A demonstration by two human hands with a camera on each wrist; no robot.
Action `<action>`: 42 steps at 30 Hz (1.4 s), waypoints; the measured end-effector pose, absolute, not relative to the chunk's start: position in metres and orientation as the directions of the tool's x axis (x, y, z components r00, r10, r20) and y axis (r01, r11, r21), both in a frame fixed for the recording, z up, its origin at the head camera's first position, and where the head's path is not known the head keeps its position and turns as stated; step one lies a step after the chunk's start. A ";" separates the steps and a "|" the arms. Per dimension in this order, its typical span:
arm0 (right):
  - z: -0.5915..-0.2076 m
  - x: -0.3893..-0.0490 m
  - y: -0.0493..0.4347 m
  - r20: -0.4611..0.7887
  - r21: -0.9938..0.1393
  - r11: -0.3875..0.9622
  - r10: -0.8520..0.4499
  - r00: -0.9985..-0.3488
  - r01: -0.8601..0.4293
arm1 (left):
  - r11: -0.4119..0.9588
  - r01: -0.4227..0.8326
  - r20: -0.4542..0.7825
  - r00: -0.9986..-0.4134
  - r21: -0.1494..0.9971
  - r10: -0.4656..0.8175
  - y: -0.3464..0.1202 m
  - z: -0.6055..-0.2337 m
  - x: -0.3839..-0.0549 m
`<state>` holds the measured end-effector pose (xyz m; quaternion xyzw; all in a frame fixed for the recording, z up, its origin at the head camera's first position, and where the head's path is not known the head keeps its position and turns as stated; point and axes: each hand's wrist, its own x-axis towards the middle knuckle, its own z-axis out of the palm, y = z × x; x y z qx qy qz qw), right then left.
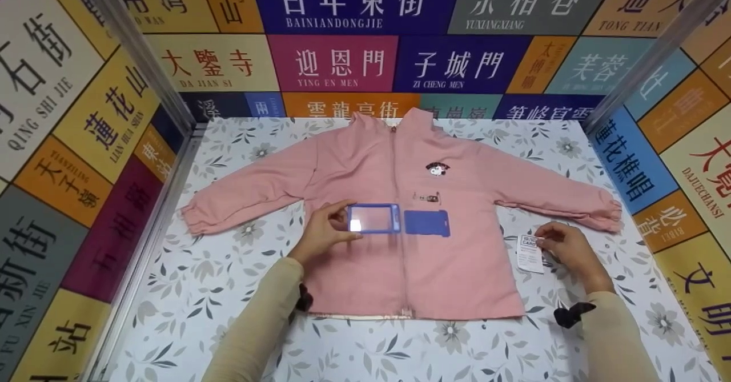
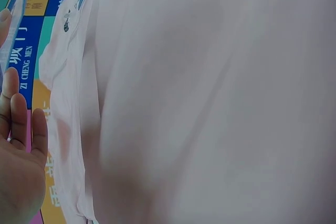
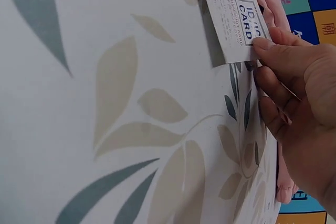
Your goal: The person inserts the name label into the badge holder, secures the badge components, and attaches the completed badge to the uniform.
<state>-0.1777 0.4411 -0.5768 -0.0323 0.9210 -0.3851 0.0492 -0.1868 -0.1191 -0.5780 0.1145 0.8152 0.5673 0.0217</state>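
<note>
My left hand (image 1: pixel 322 230) pinches the left end of a blue-framed badge holder (image 1: pixel 372 232) with a clear window, over the front of a pink jacket (image 1: pixel 354 273). In the left wrist view, part of the holder shows at the upper left beside the fingers (image 2: pixel 20 114). To its right a flat blue panel (image 1: pixel 426 222) lies on the jacket, with a small metal clip (image 1: pixel 426 197) just above. Beyond the jacket's right side, my right hand (image 1: pixel 574 250) pinches a white printed card (image 1: pixel 530 254) by its upper corner. "ID CARD" lettering is readable on this card in the right wrist view.
The jacket lies spread with both sleeves (image 1: pixel 251 185) out on a white table (image 1: pixel 457 350) patterned with leaves and flowers. Upright panels (image 1: pixel 331 65) with colourful street-name signs stand at the back, left and right. A cartoon patch (image 1: pixel 437 169) marks the jacket's chest.
</note>
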 end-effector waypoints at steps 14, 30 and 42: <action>-0.540 -0.193 0.454 -0.070 -0.757 0.652 -0.143 -0.987 -0.040 | 0.333 0.161 0.099 -0.976 0.929 0.195 -0.119 -0.580 -0.187; -0.527 -0.198 0.446 -0.027 -0.785 0.606 -0.234 -0.972 -0.124 | 0.332 0.198 0.132 -0.969 0.922 0.210 -0.119 -0.579 -0.189; -0.521 -0.202 0.421 0.012 -0.802 0.583 -0.201 -0.980 -0.129 | 0.333 0.183 0.115 -0.970 0.925 0.212 -0.115 -0.581 -0.189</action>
